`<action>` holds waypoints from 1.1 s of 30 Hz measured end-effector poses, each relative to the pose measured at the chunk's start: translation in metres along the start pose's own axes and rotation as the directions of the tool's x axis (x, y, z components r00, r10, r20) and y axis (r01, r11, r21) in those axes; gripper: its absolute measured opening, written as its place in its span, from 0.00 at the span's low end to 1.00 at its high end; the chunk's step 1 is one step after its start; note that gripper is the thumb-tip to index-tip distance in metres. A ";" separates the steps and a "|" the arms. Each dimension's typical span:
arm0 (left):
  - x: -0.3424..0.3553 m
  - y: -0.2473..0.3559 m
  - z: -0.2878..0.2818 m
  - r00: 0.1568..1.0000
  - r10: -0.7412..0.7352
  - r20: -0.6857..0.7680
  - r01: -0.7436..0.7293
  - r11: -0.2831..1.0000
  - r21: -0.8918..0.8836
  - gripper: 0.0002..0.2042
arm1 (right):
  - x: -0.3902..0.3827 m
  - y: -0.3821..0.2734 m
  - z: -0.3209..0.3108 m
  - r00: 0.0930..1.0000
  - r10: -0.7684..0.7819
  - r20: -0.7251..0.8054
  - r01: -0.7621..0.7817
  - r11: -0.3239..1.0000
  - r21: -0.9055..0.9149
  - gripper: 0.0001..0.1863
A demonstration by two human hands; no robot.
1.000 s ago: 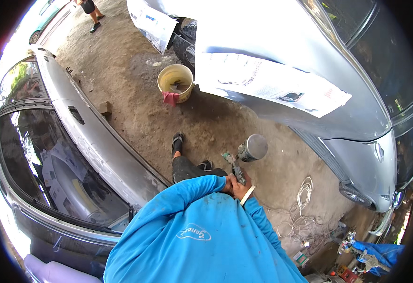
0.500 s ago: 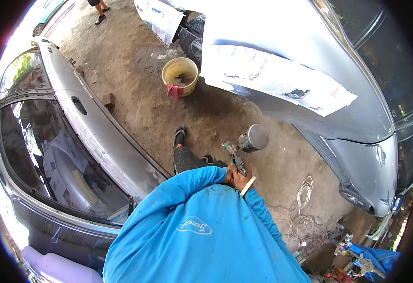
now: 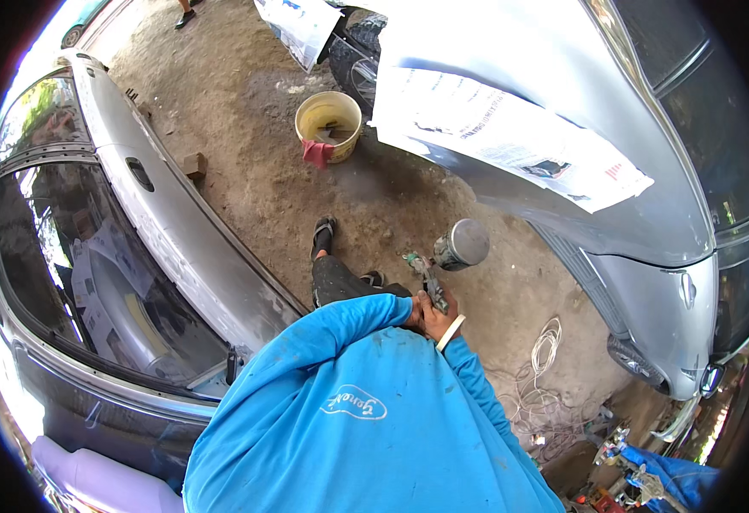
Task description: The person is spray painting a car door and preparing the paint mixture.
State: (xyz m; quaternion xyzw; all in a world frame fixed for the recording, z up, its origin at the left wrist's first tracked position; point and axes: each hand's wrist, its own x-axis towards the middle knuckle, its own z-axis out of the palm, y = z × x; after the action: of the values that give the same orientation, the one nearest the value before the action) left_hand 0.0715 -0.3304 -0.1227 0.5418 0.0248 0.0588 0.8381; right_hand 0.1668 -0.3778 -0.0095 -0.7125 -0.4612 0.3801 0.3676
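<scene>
A spray gun (image 3: pixel 428 279), grey and paint-stained, points away from me in front of my chest. Its round metal cup (image 3: pixel 467 243) sits on its right side, with a flat grey lid facing up. My right hand (image 3: pixel 440 318), with a pale band at the wrist, is closed around the gun's handle. Close against it, my left hand (image 3: pixel 414 313) comes in from the left at the handle's lower end. Its fingers are mostly hidden by the right hand and the blue sleeve, so their grip cannot be made out.
A silver car (image 3: pixel 639 231) with newspaper masking (image 3: pixel 511 137) stands on the right. To the left is a grey-primed car (image 3: pixel 195 239). A yellowish bucket (image 3: pixel 329 120) with a red cloth (image 3: pixel 316 154) sits ahead on the dirt floor. Coiled pale hose (image 3: pixel 545 346) lies at right.
The view has shifted slightly, and less of the person at the top edge shows. Both hands and the spray gun keep nearly the same pose.
</scene>
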 end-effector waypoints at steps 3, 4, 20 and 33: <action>-0.001 0.004 -0.001 1.000 0.009 -0.014 -0.009 1.000 0.011 0.17 | 0.001 -0.010 -0.003 0.999 0.009 0.030 -0.011 0.998 0.061 0.19; -0.001 0.005 -0.002 1.000 0.012 -0.019 -0.011 1.000 0.016 0.17 | 0.001 -0.012 -0.003 0.999 0.006 0.033 -0.008 0.998 0.062 0.19; 0.001 0.031 -0.029 0.996 0.062 -0.065 -0.054 0.992 0.118 0.17 | -0.001 0.012 -0.001 0.993 0.095 0.070 -0.100 0.993 0.063 0.25; 0.001 0.027 -0.025 0.996 0.066 -0.060 -0.056 0.987 0.150 0.17 | 0.003 0.003 0.000 0.980 0.171 0.106 -0.177 0.983 0.051 0.29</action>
State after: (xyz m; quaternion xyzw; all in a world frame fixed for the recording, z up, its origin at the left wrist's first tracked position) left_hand 0.0676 -0.2970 -0.1083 0.6009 0.0396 0.1000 0.7921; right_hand 0.1689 -0.3756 -0.0131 -0.7187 -0.4036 0.4598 0.3304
